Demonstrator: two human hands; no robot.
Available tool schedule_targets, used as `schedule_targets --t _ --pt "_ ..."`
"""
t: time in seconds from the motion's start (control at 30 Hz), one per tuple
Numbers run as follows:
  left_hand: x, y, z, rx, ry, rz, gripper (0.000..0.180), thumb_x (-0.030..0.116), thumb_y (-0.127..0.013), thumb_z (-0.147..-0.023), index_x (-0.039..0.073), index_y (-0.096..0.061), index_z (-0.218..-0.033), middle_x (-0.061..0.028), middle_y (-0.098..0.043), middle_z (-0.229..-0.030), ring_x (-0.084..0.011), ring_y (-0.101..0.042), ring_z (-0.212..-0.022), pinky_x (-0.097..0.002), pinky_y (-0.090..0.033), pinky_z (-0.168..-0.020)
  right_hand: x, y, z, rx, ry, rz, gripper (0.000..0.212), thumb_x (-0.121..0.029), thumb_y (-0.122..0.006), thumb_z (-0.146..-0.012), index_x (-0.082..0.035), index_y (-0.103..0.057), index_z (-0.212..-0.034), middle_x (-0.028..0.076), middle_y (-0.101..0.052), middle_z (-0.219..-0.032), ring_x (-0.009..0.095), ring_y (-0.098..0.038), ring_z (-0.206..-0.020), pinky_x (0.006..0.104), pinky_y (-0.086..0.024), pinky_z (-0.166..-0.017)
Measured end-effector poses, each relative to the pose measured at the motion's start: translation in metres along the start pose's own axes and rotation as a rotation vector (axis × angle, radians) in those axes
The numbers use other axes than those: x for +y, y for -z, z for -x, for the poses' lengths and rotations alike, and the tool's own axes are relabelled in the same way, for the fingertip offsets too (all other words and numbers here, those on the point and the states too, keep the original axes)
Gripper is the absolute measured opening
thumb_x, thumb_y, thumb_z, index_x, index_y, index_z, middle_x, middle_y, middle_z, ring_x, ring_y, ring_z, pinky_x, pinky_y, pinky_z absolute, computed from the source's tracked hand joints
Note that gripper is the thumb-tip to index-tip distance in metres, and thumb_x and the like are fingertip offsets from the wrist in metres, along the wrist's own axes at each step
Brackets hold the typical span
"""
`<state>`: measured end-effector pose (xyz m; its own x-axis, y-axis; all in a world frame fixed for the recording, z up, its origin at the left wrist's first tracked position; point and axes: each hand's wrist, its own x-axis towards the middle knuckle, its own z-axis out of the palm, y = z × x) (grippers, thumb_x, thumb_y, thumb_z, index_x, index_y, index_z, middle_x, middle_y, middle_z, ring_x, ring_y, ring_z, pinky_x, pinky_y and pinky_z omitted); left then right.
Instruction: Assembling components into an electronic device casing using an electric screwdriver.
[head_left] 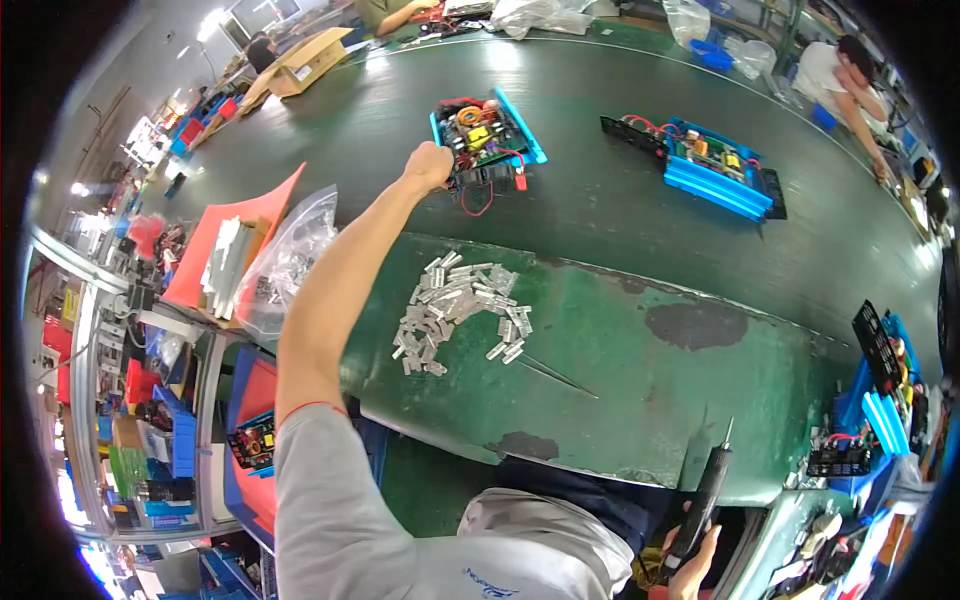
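My left arm reaches far forward, and my left hand is closed on the near left end of a blue-cased electronic unit. Its top is off, showing a circuit board with a copper coil, a yellow part and red wires; a dark end piece hangs at its near side. At the lower right, my right hand grips a black electric screwdriver, its thin bit pointing up and away from me. Between the hands, a heap of small silvery metal pieces lies on the green bench, beside thin tweezers.
A second blue-cased unit sits to the right on the dark belt. Another opened unit stands at the bench's right edge. On the left are a clear plastic bag and a red-lined box. Co-workers sit across the belt.
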<state>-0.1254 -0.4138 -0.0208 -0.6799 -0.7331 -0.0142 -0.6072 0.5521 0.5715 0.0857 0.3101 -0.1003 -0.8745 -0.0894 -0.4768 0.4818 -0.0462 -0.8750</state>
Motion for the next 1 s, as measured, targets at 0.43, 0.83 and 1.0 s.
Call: schedule_targets --t 0.43,0.83,1.0 --pt "0.175 -0.066 0.207 -0.699 -1.205 0.085 0.026 0.02 -0.051 -0.103 -0.005 -0.056 -0.094 -0.019 -0.055 -0.092 -0.0382 -0.058 -0.086 -0.0449 -0.046 -0.077 -0.12 0.033 -0.039 0.443 0.404 0.931 0.049 -0.03 -0.067 -0.094 0.001 -0.055 -0.129 0.019 -0.066 -0.107 0.031 -0.062 -0.098 0.0426 -0.048 -0.09" --pt "0.193 -0.079 0.262 -0.304 -1.08 0.036 0.032 0.028 -0.057 -0.101 0.001 -0.064 -0.117 -0.016 -0.064 -0.113 -0.0351 -0.064 -0.106 -0.0443 -0.054 -0.089 -0.158 -0.014 -0.077 0.476 0.857 1.054 0.03 -0.01 -0.066 -0.094 -0.001 -0.061 -0.122 0.018 -0.059 -0.115 0.034 -0.058 -0.108 0.0435 -0.047 -0.095" --pt "0.158 -0.059 0.327 -0.04 -0.282 -0.111 0.049 0.047 -0.067 -0.094 0.002 -0.066 -0.115 -0.0167 -0.069 -0.106 -0.0319 -0.069 -0.095 -0.0401 -0.054 -0.077 -0.159 -0.033 -0.129 0.41 0.77 0.947 0.038 -0.024 -0.062 -0.099 -0.003 -0.059 -0.13 0.016 -0.06 -0.116 0.028 -0.06 -0.107 0.0387 -0.05 -0.087"
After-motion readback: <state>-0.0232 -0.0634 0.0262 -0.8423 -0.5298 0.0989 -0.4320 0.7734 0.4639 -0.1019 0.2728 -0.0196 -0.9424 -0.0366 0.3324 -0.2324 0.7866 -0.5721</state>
